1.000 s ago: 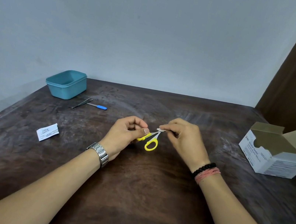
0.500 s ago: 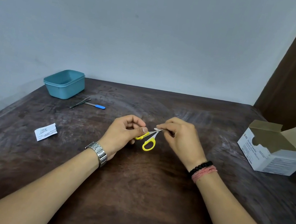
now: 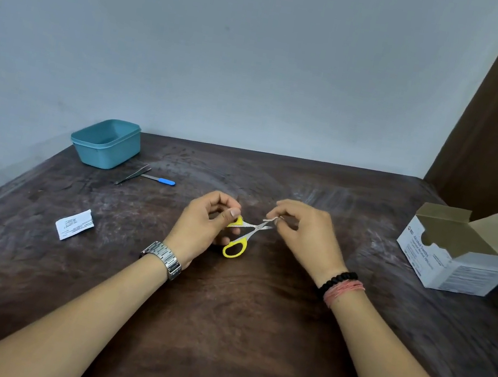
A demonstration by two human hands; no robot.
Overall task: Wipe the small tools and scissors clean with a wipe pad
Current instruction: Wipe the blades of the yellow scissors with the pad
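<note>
Small scissors [image 3: 241, 239] with yellow handles are held over the middle of the dark wooden table [image 3: 218, 330], blades spread apart. My left hand [image 3: 203, 223] grips one yellow handle; the other handle loop hangs free below. My right hand [image 3: 302, 232] pinches a small white wipe pad [image 3: 271, 219] at the blade tips. Metal tweezers [image 3: 132, 174] and a blue-handled small tool [image 3: 159, 179] lie on the table at the far left.
A teal plastic tub [image 3: 106, 143] stands at the back left beside the tools. A torn white wipe packet [image 3: 74, 223] lies at the left. An open cardboard box of swabs [image 3: 459, 251] sits at the right edge.
The scissors' blades have spread wider, and my right hand with the pad has slid outward along the blades to the tips. My left hand keeps its hold on the handle.
</note>
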